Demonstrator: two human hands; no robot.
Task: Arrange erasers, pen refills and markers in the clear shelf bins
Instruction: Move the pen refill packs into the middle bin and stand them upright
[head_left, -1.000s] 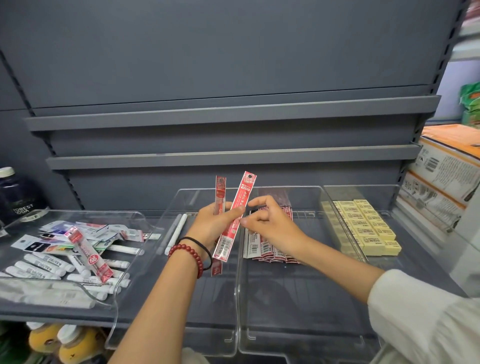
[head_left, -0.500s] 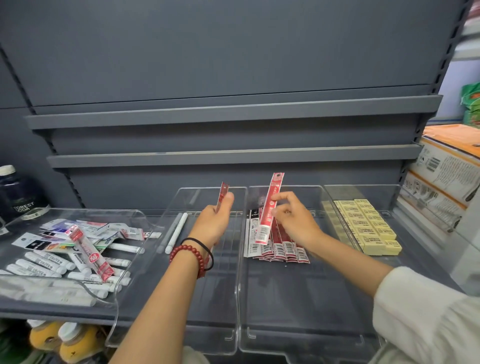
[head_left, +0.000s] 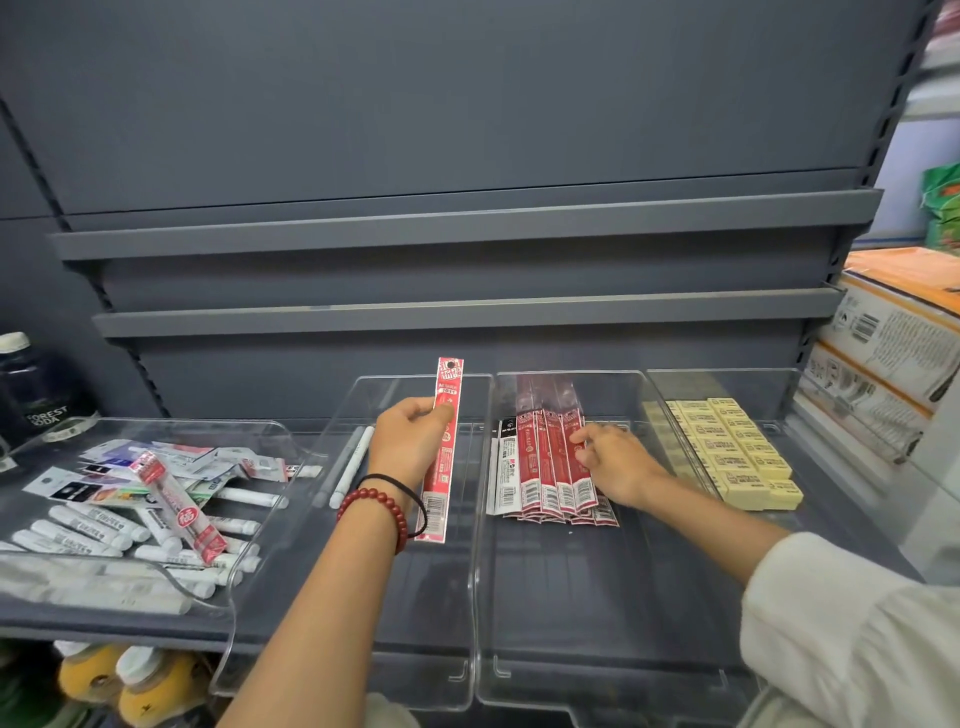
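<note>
My left hand holds one long red pen refill pack upright over a clear bin that has two white markers at its back left. My right hand lies with its fingers spread on the right end of a row of red refill packs, which lie side by side in the middle clear bin. Yellow erasers are stacked in rows in the right clear bin. A clear tray at the left holds a loose heap of white markers and packets.
A dark bottle stands at the far left. Cardboard boxes are stacked close to the right bin. Two grey shelf ledges run across the back panel. Yellow-bodied bottles stand on the shelf below.
My right hand took one of the two refill packs from my left hand and laid it on the row in the middle bin. My left hand keeps the other pack.
</note>
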